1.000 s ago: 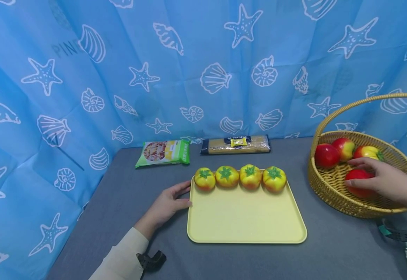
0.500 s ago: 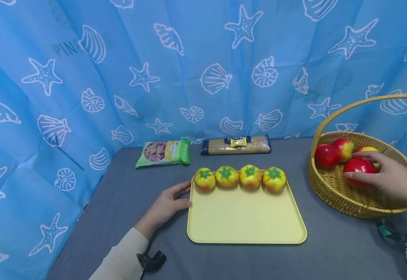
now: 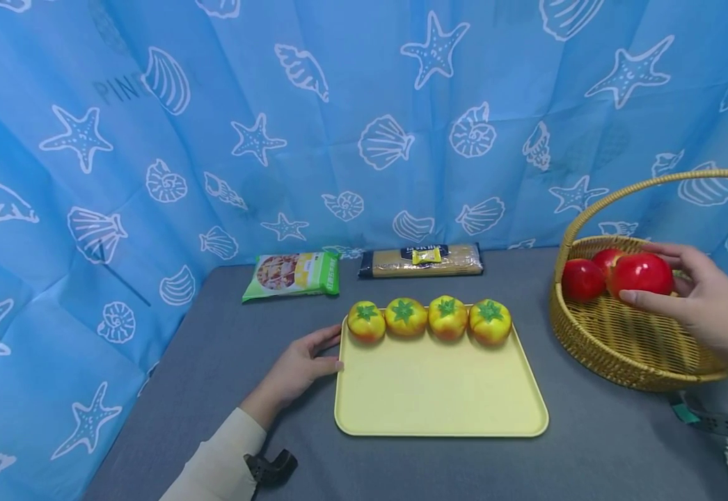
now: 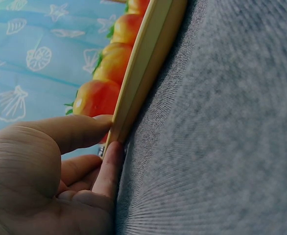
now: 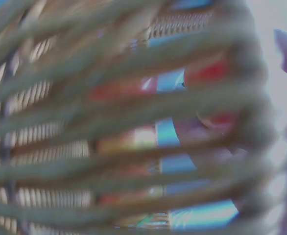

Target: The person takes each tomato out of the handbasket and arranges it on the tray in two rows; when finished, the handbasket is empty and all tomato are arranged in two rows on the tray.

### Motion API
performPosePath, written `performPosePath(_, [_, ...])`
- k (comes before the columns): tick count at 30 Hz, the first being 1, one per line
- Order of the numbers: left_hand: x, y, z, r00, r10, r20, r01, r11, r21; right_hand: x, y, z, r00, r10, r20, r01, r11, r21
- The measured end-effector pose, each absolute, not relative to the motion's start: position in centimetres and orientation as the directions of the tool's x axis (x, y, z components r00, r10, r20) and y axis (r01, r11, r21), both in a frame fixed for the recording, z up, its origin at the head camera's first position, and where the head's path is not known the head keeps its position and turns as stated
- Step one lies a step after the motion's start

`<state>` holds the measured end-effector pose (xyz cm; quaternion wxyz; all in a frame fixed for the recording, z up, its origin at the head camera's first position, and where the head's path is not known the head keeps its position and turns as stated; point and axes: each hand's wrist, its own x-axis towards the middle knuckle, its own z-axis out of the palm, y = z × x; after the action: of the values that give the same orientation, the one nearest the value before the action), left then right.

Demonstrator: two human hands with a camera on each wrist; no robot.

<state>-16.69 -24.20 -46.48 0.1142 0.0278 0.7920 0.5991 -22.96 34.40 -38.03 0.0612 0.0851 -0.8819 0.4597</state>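
My left hand (image 3: 298,363) pinches the left rim of a pale yellow tray (image 3: 442,393); the left wrist view shows the thumb (image 4: 87,131) on the rim and a finger below it. Along the tray's far edge stand several yellow-orange, tomato-like fruits (image 3: 406,317) with green leafy tops. At the right, my right hand (image 3: 708,299) holds a glossy red apple (image 3: 641,274) above the wicker basket (image 3: 596,355), fingers behind it and thumb in front. Inside lie a red apple (image 3: 583,280) and another red fruit (image 3: 607,259), partly hidden by the held one.
The basket's tall handle (image 3: 658,179) arches over its back. Behind the tray lie a green snack packet (image 3: 291,273) and a pack of spaghetti (image 3: 423,261) with a small yellow sachet (image 3: 426,256) on it. Basket weave (image 5: 109,117) fills the blurred right wrist view.
My right hand has raised the red apple from the basket floor toward the back, and it now covers the fruit behind it. The left hand and tray have stayed put.
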Motion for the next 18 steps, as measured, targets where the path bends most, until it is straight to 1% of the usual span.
performPosePath(13, [-16.8,-24.2,-46.7,-0.973,0.181,-0.145,-0.09,0.281,0.955,-21.5,31.8,-36.1,-0.959,-0.157,0.235,-0.282,0.494,-0.822])
performPosePath(18, [-16.6,-24.0,-46.3,-0.974,0.188,-0.123,-0.067,0.278,0.958,-21.1,30.5,-35.7,-0.955,-0.193,0.224,-0.292,0.49,-0.821])
